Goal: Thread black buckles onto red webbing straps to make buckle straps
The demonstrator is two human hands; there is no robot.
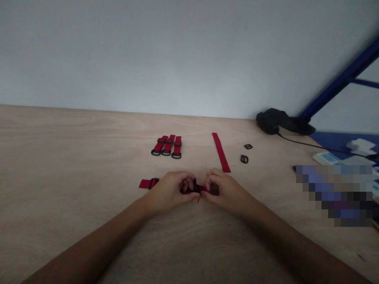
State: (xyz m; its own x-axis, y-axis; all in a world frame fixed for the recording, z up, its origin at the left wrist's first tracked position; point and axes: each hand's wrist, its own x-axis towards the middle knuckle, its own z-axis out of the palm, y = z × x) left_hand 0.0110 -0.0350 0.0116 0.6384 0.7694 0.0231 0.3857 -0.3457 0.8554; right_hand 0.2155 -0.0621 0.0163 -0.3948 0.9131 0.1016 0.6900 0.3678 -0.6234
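My left hand [171, 193] is closed, thumb and fingers pinching a black plastic buckle [195, 184]. Red webbing strap [202, 188] runs from this buckle into my right hand [225, 191], whose thumb and fingertips are closed on it. Both hands are close together, low over the table; my fingers hide much of the held piece. Just left of my left hand, a red strap end with a black slider [153, 183] shows on the table. My left hand covers what lies beyond it, so whether it joins the held piece I cannot tell.
Three red straps with black sliders and rings [167, 146] lie side by side on the wooden table [74, 157]. A loose red strap [220, 152], a black slider [248, 146] and a black ring [244, 159] are to the right. A black corded object [281, 121] rests by the wall.
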